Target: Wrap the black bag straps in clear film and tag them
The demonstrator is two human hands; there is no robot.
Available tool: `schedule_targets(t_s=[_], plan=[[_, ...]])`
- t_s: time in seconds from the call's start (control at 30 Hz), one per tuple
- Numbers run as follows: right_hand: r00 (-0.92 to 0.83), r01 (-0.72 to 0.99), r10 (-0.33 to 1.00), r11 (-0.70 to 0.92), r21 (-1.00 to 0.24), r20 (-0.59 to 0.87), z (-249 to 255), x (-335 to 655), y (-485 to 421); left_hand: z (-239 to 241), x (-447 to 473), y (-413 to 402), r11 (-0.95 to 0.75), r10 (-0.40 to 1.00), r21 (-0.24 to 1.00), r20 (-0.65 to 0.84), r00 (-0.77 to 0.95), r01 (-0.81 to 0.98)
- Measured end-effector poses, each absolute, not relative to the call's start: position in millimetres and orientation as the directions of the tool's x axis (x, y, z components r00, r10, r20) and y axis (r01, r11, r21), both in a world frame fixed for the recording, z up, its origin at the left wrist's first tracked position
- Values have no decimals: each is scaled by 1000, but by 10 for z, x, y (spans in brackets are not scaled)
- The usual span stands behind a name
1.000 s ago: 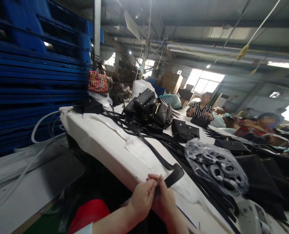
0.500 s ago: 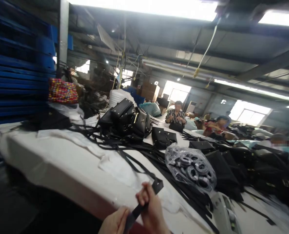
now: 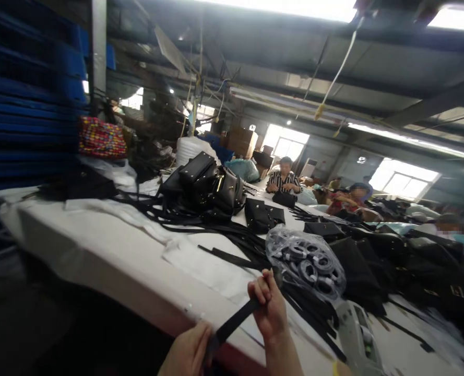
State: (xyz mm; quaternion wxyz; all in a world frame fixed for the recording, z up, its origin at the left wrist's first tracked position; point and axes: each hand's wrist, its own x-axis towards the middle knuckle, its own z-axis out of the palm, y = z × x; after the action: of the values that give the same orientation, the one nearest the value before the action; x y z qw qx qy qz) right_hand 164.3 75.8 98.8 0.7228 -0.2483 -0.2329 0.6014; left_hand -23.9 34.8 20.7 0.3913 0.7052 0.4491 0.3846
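A black strap (image 3: 237,319) runs between my two hands at the near edge of the table. My left hand (image 3: 190,349) is closed around its lower part, thumb on top. Farther up and to the right, my right hand (image 3: 269,305) has its fingers wrapped round the strap. Part of the strap shows beyond that hand, lying toward a pile of black straps (image 3: 232,237) on the white-covered table (image 3: 118,245). To the right of my right hand sits a clear plastic bag of coiled grey-black rings (image 3: 308,263).
Black handbags (image 3: 204,185) are heaped at the back of the table, with more black bags (image 3: 419,266) on the right. A pale machine (image 3: 359,334) stands at the near right. Blue stacked crates (image 3: 28,115) rise at the left. Across the table sits a person in stripes (image 3: 284,181).
My right hand has moved up and to the right along the strap, away from my left hand, so more strap shows between them. My left hand stays low at the near edge.
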Motion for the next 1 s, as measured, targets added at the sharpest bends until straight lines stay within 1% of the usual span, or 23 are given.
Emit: schedule_targets(t_s=[0.07, 0.17, 0.2, 0.27, 0.33, 0.4, 0.47, 0.53, 0.63, 0.7, 0.77, 0.83, 0.87, 0.9, 0.93, 1.0], plan=[[125, -704, 992, 105, -702, 23, 889, 1414, 699, 369, -156, 382, -296, 936, 904, 209, 284, 308], [37, -595, 999, 15, -804, -9, 780, 1136, 588, 534, -81, 447, -370, 922, 879, 307, 238, 301], [11, -573, 1000, -6, -820, -15, 778, 1112, 572, 541, -77, 454, -390, 916, 865, 332, 224, 314], [8, -585, 1000, 0, -811, -6, 840, 1202, 596, 481, -104, 434, -403, 913, 837, 341, 222, 371], [70, -642, 997, 64, -764, 25, 972, 1428, 685, 367, -166, 385, -394, 917, 814, 316, 245, 427], [132, -673, 989, 135, -727, 62, 1124, 1672, 795, 280, -235, 332, -358, 927, 827, 258, 273, 434], [124, -658, 988, 151, -738, 92, 1252, 1812, 882, 278, -278, 303, -309, 933, 860, 192, 303, 406], [73, -621, 990, 138, -772, 118, 1333, 1796, 920, 375, -282, 314, -285, 932, 879, 160, 326, 382], [32, -526, 987, 152, -837, 159, 1349, 1544, 877, 637, -220, 402, -339, 922, 865, 227, 314, 370], [20, -410, 986, 157, -898, 164, 1288, 1320, 794, 817, -157, 484, -386, 912, 851, 294, 286, 356], [-42, -288, 992, 104, -952, 121, 1197, 1139, 700, 944, -101, 553, -417, 904, 846, 351, 243, 331], [-125, -217, 990, 30, -976, 58, 1134, 1070, 642, 987, -72, 584, -439, 897, 839, 389, 210, 321], [-134, -228, 990, 7, -974, 38, 1133, 1093, 640, 973, -71, 582, -453, 891, 827, 407, 201, 333], [-107, -278, 994, 0, -961, 31, 1157, 1154, 658, 937, -80, 567, -466, 885, 811, 423, 196, 355], [-56, -352, 998, 4, -936, 25, 1207, 1247, 693, 885, -97, 541, -471, 882, 796, 427, 200, 380], [54, -511, 998, 36, -859, 10, 1365, 1485, 793, 757, -143, 469, -445, 895, 799, 379, 237, 405]])
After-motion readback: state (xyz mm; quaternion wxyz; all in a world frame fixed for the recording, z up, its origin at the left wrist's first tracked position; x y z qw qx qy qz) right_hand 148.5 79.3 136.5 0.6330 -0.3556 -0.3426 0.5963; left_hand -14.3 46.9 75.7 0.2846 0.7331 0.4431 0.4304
